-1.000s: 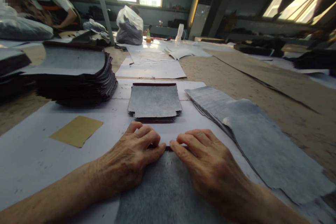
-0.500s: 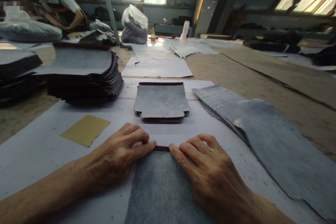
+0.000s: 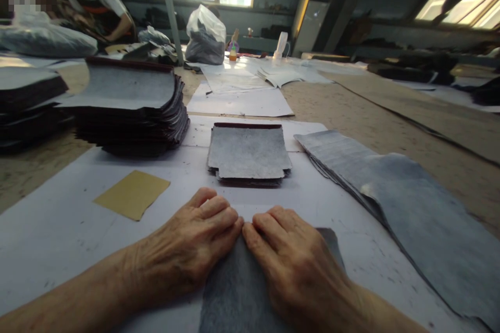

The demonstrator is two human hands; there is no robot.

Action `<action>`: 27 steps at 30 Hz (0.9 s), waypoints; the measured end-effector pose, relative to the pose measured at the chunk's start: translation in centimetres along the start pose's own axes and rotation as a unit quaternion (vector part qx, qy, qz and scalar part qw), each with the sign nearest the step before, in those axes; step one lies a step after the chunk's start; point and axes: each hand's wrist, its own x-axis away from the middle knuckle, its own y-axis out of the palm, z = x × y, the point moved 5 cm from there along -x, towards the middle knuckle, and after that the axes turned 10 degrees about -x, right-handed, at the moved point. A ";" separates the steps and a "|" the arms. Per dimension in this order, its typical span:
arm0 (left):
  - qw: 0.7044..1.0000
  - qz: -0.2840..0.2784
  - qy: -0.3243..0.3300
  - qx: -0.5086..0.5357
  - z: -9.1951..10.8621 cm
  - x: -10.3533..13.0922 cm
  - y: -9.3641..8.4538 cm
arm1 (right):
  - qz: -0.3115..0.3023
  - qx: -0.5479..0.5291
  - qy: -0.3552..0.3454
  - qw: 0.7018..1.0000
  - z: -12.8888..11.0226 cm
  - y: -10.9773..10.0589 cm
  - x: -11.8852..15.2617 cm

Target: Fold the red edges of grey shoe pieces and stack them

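A grey-backed sheet of leather-like material [image 3: 238, 296] lies in front of me on white paper. My left hand [image 3: 195, 242] is closed at its far edge, thumb and curled fingers pressed down there. Right beside it, thumbs almost touching, my right hand [image 3: 299, 257] is closed on the same edge. The fingers cover most of that edge; a dark corner of the sheet shows beyond the right hand. Just past my hands sits a small stack of grey-backed pieces [image 3: 248, 151] with notched near corners and a dark red far edge.
A tall stack of curved grey-backed pieces [image 3: 133, 86] stands at the left, with a yellow card [image 3: 133, 195] nearer. Long grey sheets [image 3: 414, 197] lie to the right. Farther off are a filled plastic bag [image 3: 205, 36], a small orange bottle [image 3: 233, 54] and a person at the left.
My hands have drawn together along the sheet's far edge, hiding the dark red strip that showed between them. The sheet's right corner has come into view. The whole view has shifted slightly.
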 end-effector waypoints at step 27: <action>0.988 0.029 -0.136 0.067 -0.8 2.9 -1.9 | -0.065 -0.127 0.012 0.990 1.4 1.6 0.4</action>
